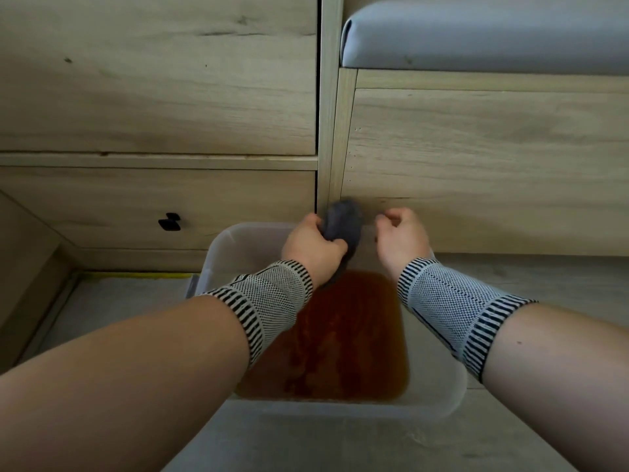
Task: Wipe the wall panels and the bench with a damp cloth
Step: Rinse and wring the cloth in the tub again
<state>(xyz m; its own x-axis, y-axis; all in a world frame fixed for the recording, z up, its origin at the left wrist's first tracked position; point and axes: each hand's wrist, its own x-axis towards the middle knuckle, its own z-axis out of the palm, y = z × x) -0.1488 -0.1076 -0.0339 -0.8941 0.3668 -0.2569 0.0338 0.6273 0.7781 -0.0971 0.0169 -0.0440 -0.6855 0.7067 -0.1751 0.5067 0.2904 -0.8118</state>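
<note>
Left hand (pixel 311 245) grip holds grey cloth (pixel 342 226) upright over tub (pixel 218 253); right hand (pixel 401 235) curled, holding nothing.

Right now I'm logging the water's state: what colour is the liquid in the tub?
Reddish brown liquid, murky, in the translucent tub; head view.

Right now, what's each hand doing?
Left hand: fingers curled round the grey cloth, holding it above the tub.
Right hand: fingers curled, holding nothing.
</note>
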